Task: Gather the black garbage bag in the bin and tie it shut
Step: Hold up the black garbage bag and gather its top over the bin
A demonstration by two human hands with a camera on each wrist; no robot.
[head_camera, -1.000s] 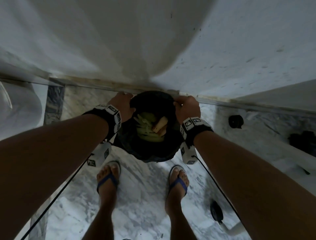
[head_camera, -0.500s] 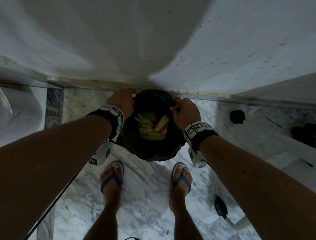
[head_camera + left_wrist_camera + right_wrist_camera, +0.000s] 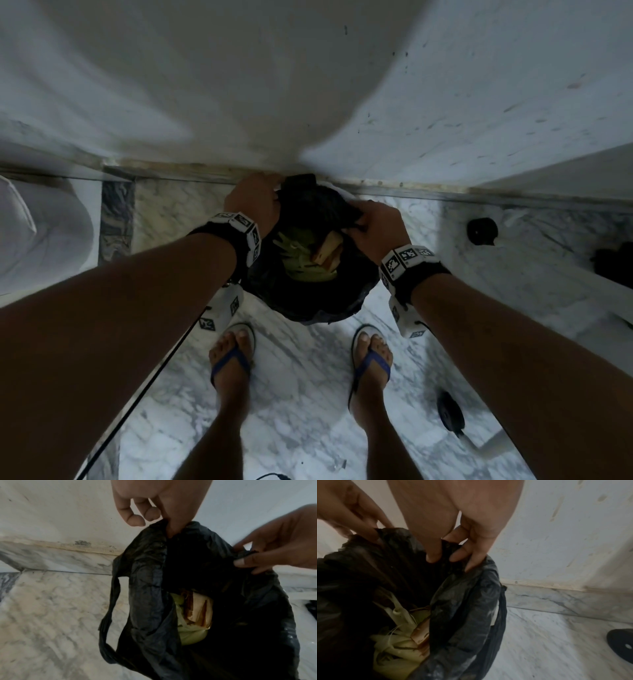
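Observation:
The black garbage bag point(image 3: 308, 294) point(image 3: 150, 601) point(image 3: 467, 615) stands on the floor against the wall, its mouth half open. Green husks point(image 3: 301, 263) point(image 3: 397, 646) and a brown carton piece point(image 3: 327, 248) point(image 3: 199, 609) lie inside. My left hand point(image 3: 253, 202) point(image 3: 163, 511) pinches the far left rim, lifted into a peak. My right hand point(image 3: 373, 226) point(image 3: 453, 547) pinches the far right rim between thumb and fingers and draws it inward. The bin itself is hidden under the bag.
A white wall point(image 3: 445, 85) rises right behind the bag. My feet in blue sandals point(image 3: 233, 359) stand on the marble floor point(image 3: 301, 411) close in front. A black round object point(image 3: 481, 231) lies right; another black disc point(image 3: 450, 413) near my right foot.
Both hands have pulled the bag's far rim up and toward each other, so the mouth is narrower. My right hand moved left over the opening.

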